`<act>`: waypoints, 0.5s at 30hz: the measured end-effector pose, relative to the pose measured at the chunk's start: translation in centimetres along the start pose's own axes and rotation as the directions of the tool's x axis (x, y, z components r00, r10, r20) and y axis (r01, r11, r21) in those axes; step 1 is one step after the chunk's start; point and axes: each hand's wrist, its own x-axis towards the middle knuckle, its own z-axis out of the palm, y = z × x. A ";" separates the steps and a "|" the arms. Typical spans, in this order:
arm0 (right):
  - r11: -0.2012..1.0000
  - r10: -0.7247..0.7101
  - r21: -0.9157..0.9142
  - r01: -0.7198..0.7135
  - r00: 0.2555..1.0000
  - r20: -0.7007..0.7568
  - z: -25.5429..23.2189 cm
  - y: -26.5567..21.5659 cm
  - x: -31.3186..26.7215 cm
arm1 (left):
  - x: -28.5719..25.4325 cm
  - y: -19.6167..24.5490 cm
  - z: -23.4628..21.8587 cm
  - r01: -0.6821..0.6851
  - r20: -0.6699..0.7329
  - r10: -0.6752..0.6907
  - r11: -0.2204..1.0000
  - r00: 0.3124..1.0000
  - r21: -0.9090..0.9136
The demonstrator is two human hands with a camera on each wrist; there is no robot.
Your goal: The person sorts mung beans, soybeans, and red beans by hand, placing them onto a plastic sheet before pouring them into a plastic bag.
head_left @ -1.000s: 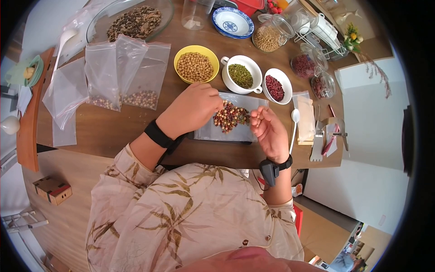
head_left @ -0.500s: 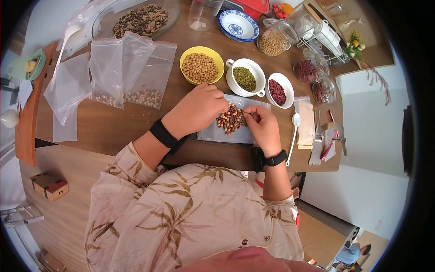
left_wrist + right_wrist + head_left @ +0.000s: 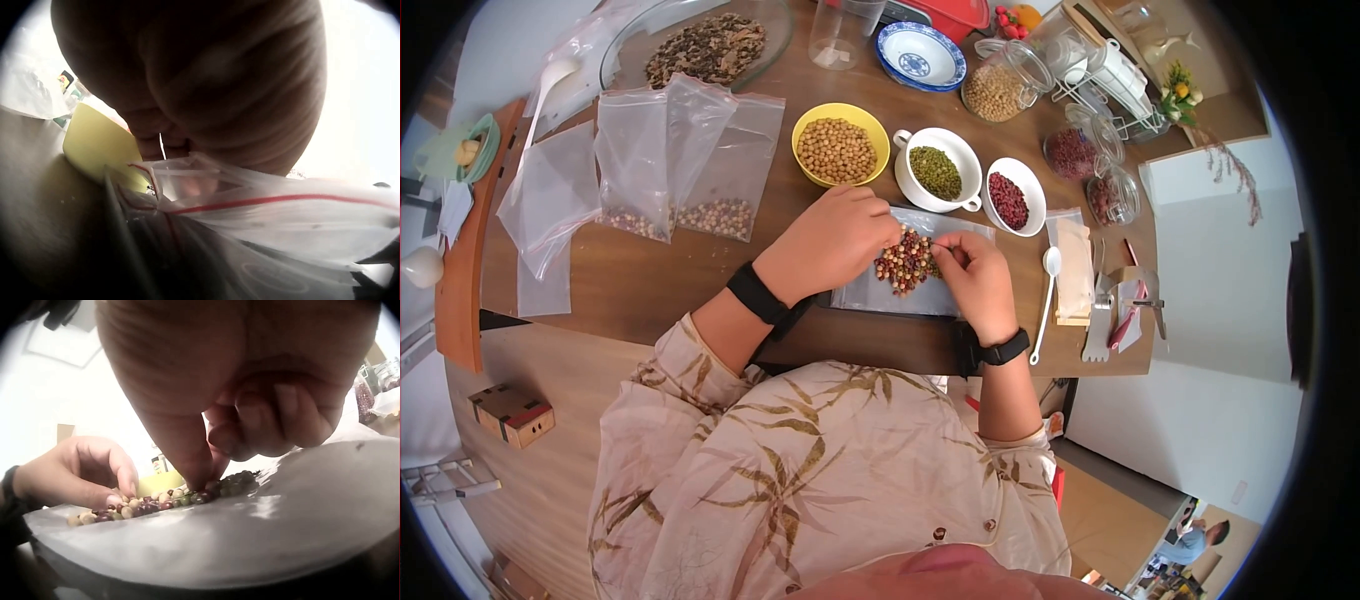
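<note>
Mixed dried beans lie heaped on a clear zip bag, which rests on a dark flat base. My right hand reaches into the heap's right side, thumb and index tips pinching among the beans; in the right wrist view its other fingers are curled. At the heap's left edge, my left hand has its thumb and forefinger closed around beans, as the right wrist view shows. A red-striped bag opening appears under the left hand in the left wrist view.
Behind the heap stand a yellow bowl of chickpeas, a white two-handled bowl of green beans and a white bowl of red beans. Filled zip bags lie left. A white spoon and glass jars are right.
My right hand has turned from palm-up with fingers raised beside the heap to palm-down, its fingertips now in the beans. My left hand stays at the heap's left edge.
</note>
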 end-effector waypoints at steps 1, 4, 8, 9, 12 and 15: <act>0.994 0.028 0.110 -0.027 1.000 -0.010 0.1 0.6 -0.1 | 0.1 0.1 -0.1 0.001 -0.002 -0.001 1.000 1.000 0.002; 0.873 0.173 0.452 -0.184 0.983 0.066 -1.6 1.5 -0.3 | 0.4 0.3 -0.6 0.007 -0.038 -0.008 1.000 0.999 -0.030; 0.370 0.255 0.858 -0.357 0.927 0.275 -3.9 -0.3 -1.2 | 0.8 1.1 -1.1 0.098 -0.059 -0.115 0.967 0.992 -0.233; 0.170 0.242 0.911 -0.375 0.912 0.331 -4.2 -0.6 -1.4 | 0.8 1.4 -1.1 0.154 -0.086 -0.200 0.914 0.976 -0.376; 0.437 0.261 0.822 -0.364 0.926 0.272 -4.4 1.0 -2.0 | 0.9 1.8 -1.2 0.251 0.046 -0.481 0.370 0.875 -0.894; 0.874 0.114 0.474 -0.104 0.993 0.008 -1.8 1.9 -2.4 | 1.2 1.3 -3.1 0.330 0.166 -0.601 0.172 0.782 -0.928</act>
